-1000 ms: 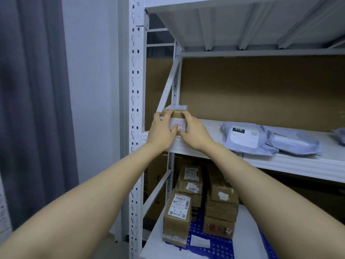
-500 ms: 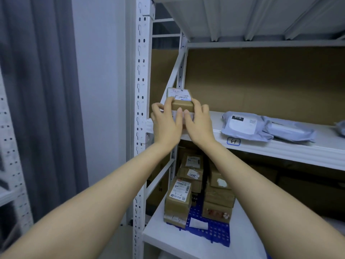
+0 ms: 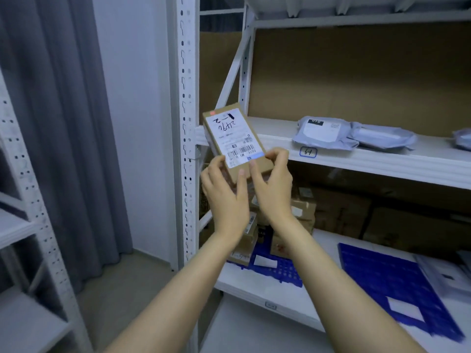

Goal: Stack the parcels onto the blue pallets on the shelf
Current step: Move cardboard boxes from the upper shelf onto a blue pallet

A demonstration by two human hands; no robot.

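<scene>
A person lifts a small cardboard parcel (image 3: 234,141) clear of the upper shelf (image 3: 369,161) of a white metal rack, where half a second earlier it sat at the left end of the board under both palms. The parcel now hangs in the air in front of the rack's perforated upright (image 3: 187,98), tilted so that its white shipping label, with barcode and handwriting upside down, faces the camera. The left hand (image 3: 225,197) holds the lower left end, thumb laid on the front face and fingers out of sight behind; the right hand (image 3: 274,189) pinches the lower right corner with curled fingertips, so the grip of each hand is clamped on the parcel. Both hands have dropped below the shelf edge since the earlier frame. Two grey poly mailers (image 3: 323,133) lie side by side on the upper shelf, well to the right of the parcel, above a shelf tag (image 3: 308,152). On the lower shelf (image 3: 254,289) a blue pallet (image 3: 280,271) carries a stack of brown parcels (image 3: 302,212), partly hidden behind the wrists. A second blue pallet (image 3: 397,284), not seen in the earlier frame, lies to its right with a white slip on it. A grey curtain (image 3: 63,123) hangs at left.
</scene>
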